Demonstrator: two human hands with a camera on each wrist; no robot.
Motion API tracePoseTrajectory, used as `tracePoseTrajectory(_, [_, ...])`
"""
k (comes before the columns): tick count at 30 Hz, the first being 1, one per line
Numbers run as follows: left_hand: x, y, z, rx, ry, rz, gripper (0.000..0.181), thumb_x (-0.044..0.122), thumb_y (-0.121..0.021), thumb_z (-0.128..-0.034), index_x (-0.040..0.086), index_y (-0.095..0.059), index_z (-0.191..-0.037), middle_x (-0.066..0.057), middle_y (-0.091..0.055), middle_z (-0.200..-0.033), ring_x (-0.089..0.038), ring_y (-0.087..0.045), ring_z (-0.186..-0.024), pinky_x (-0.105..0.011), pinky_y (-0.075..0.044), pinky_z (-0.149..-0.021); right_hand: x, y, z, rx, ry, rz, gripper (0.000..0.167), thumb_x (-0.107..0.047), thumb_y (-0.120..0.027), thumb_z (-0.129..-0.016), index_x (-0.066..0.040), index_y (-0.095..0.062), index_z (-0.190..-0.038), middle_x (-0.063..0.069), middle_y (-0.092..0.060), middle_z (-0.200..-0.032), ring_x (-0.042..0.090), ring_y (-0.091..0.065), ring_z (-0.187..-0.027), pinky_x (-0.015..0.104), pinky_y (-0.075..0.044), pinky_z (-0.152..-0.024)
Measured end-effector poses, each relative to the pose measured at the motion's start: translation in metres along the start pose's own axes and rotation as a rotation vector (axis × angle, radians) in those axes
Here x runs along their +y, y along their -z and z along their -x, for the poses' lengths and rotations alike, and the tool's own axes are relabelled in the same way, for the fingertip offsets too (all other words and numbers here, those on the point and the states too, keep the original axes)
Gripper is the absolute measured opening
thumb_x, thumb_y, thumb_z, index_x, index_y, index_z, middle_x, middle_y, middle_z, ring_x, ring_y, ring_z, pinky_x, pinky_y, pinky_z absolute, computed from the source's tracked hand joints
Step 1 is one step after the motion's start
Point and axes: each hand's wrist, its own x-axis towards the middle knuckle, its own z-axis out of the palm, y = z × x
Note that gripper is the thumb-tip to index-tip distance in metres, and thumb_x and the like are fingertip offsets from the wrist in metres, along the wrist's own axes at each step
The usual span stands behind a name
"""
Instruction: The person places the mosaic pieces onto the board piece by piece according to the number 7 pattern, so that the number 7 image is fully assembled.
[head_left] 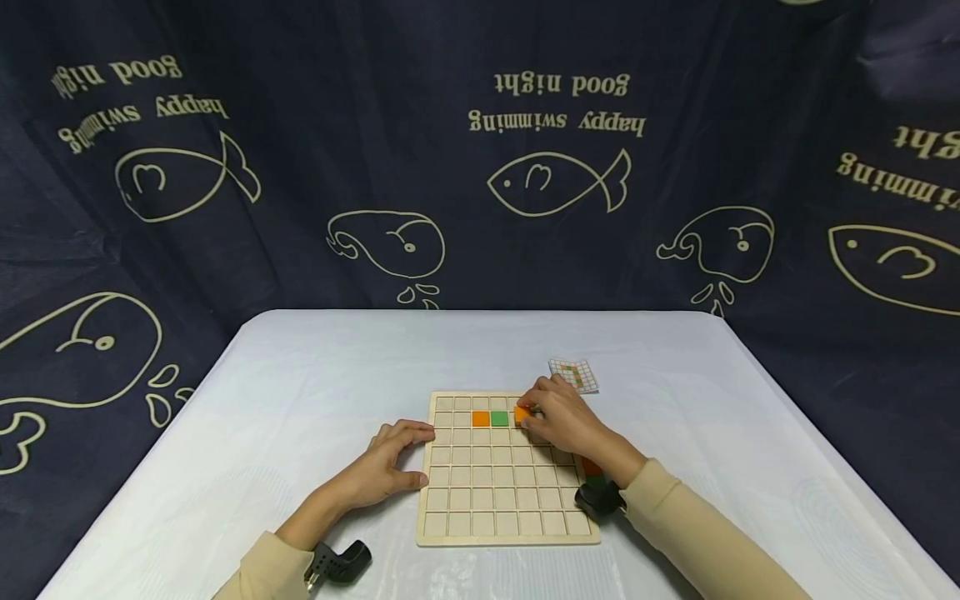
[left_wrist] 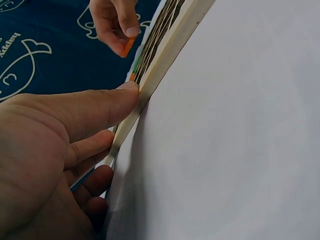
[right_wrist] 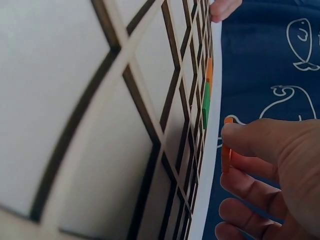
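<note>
A wooden grid board (head_left: 480, 523) lies flat on the white table. In its upper rows an orange tile (head_left: 481, 419) and a green tile (head_left: 499, 418) sit side by side in neighbouring cells. My right hand (head_left: 561, 414) pinches another orange tile (right_wrist: 227, 145) between thumb and fingers, just above the board and to the right of the green one. My left hand (head_left: 382, 467) rests against the board's left edge, its thumb and fingertips (left_wrist: 131, 87) touching the wooden rim.
A small patterned card (head_left: 574, 376) lies beyond the board's upper right corner. Red and green pieces (head_left: 592, 467) show beside the board's right edge, partly hidden under my right forearm. A dark curtain (head_left: 562, 250) with fish drawings hangs behind the table.
</note>
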Motion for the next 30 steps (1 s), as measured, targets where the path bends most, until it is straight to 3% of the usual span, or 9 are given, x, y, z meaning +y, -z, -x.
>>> tracePoseTrajectory(13, [0.000, 0.000, 0.000, 0.007, 0.003, 0.003, 0.059, 0.025, -0.075, -0.0783, 0.013, -0.053, -0.131, 0.004, -0.043, -0.142, -0.016, -0.035, -0.121, -0.040, -0.028, -0.100, 0.003, -0.007, -0.004, -0.038, 0.022, -0.005, 0.021, -0.024, -0.073, -0.082, -0.015, -0.072, -0.101, 0.000, -0.062, -0.096, 0.013, -0.044, -0.081, 0.033, -0.039, -0.077])
tracePoseTrajectory(30, [0.000, 0.000, 0.000, 0.006, -0.003, 0.006, 0.058, 0.027, -0.074, -0.0787, 0.013, -0.053, -0.131, 0.003, -0.043, -0.142, -0.016, -0.035, -0.121, -0.040, -0.028, -0.100, 0.006, -0.011, -0.007, -0.069, 0.027, -0.007, 0.024, -0.025, -0.073, -0.081, -0.015, -0.072, -0.102, -0.001, -0.062, -0.094, 0.012, -0.043, -0.080, 0.030, -0.035, -0.073])
